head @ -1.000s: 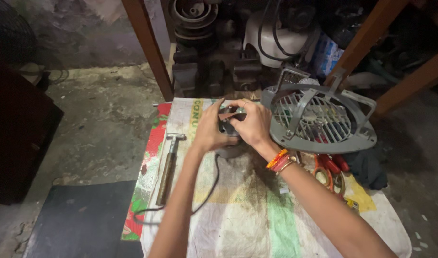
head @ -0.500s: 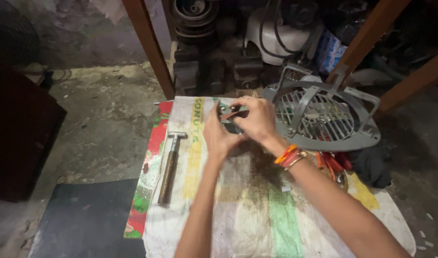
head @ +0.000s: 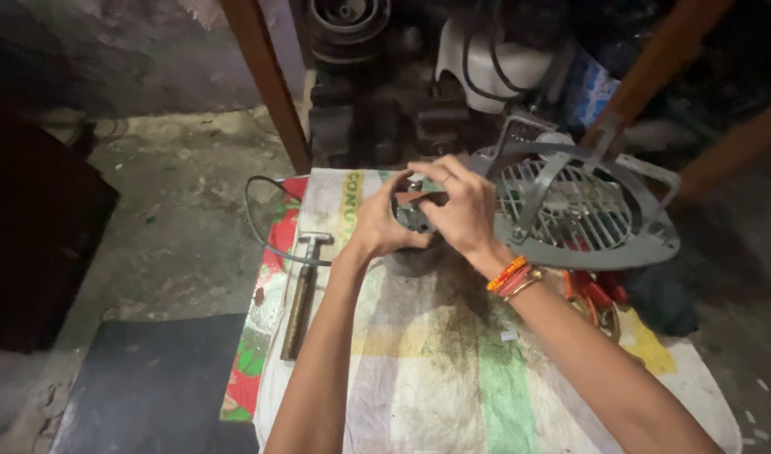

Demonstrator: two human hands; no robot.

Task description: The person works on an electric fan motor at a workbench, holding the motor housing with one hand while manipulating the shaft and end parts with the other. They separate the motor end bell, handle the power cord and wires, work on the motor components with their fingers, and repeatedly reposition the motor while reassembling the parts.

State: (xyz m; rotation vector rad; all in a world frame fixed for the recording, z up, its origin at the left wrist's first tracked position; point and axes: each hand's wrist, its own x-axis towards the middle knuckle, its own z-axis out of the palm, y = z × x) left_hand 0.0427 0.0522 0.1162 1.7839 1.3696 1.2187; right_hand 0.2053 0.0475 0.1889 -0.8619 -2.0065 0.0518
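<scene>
Presently, a small round dark metal motor (head: 415,220) is gripped between the fingers of the left hand (head: 377,225) and right hand (head: 463,210), with the grey grilled fan housing (head: 579,206) lying detached just right of them.

The small round dark metal motor part (head: 412,220) has been raised slightly off the stained woven sack cloth (head: 453,370) and is gripped from both sides by the left hand (head: 379,223) and right hand (head: 461,210), drawn closer together than a second ago. The thin black cable (head: 264,223), formerly trailing along the left forearm, is now looped out beyond the wooden-handled hammer (head: 301,290).
</scene>
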